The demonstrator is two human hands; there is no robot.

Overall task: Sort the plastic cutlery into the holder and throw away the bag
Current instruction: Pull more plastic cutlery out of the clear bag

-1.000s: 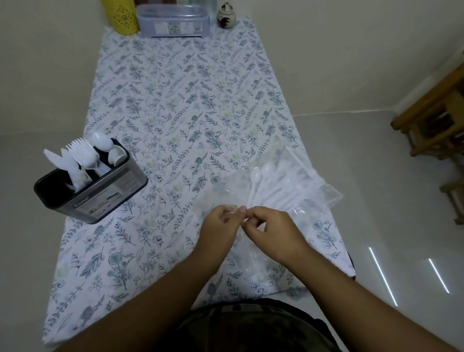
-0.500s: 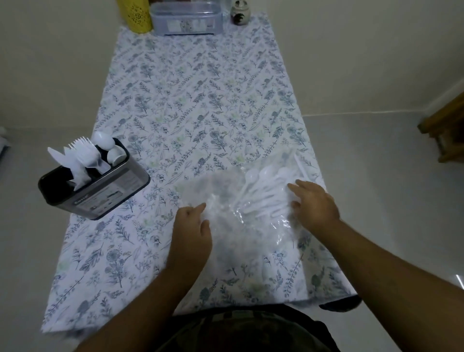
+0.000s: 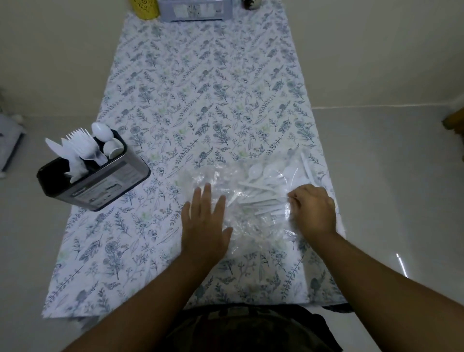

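Note:
A clear plastic bag (image 3: 226,181) lies flat on the floral tablecloth (image 3: 200,100), with several white plastic spoons and other cutlery (image 3: 266,186) inside its right half. My left hand (image 3: 204,221) presses flat on the bag's left part, fingers straight. My right hand (image 3: 313,211) has curled fingers that pinch the bag's plastic at its right side, by the cutlery handles. A black rectangular holder (image 3: 95,183) stands at the table's left edge with white forks, spoons and knives upright in it.
At the far end of the table stand a yellow container (image 3: 145,8), a clear lidded box (image 3: 195,10) and a small jar (image 3: 251,3). The table's right edge runs just beside my right hand. A wooden piece of furniture (image 3: 454,120) shows at far right.
Both hands parted from a joint pinch at the bag's near edge. The left hand flattened onto the bag's left part; the right moved to its right side and curled onto the plastic.

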